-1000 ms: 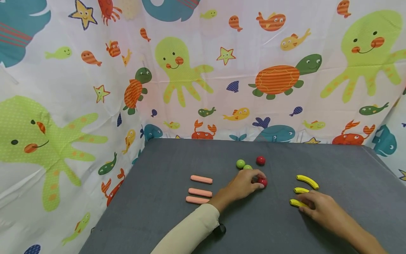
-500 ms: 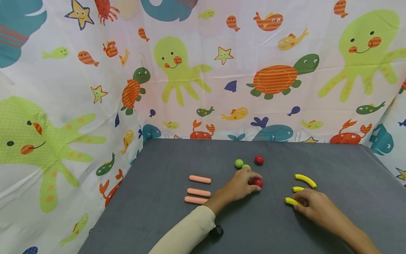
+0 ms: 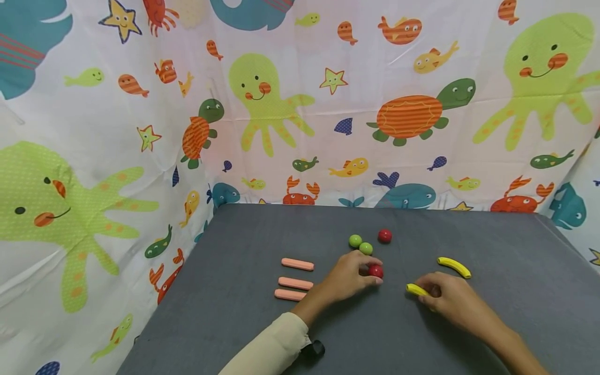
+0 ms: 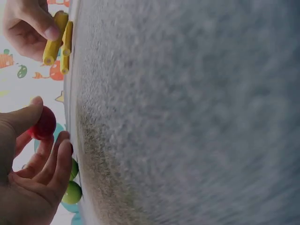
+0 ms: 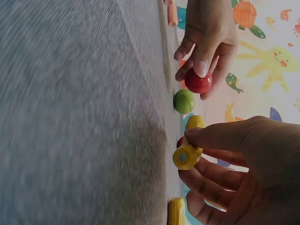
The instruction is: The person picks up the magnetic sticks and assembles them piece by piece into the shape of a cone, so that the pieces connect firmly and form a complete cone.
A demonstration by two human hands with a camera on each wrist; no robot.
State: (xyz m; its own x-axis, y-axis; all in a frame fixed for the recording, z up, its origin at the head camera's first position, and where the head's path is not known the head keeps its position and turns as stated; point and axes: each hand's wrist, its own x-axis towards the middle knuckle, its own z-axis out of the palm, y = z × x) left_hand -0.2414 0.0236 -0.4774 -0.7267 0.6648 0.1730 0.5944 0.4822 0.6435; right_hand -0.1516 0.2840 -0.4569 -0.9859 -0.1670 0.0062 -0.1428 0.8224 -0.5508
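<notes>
My left hand pinches a small glossy red ball between thumb and fingers; the left wrist view shows the same red ball raised beside the fingertips. To the right, my right hand holds a yellow toy banana by thumb and fingers. Its blunt end faces the camera in the right wrist view, where the toy banana is close over the table. Another toy banana lies behind the right hand. A third is hidden by that hand in the head view, though the left wrist view shows both lying bananas.
Two green balls and a second red ball lie beyond the left hand. Three pink sausage-shaped pieces are lined up left of it. The grey table ends at a curtain printed with sea animals.
The right hand has lifted the nearest toy banana out of its row and brought it left and away from me. The left hand has drawn the red ball slightly left, uncovering a green ball.
</notes>
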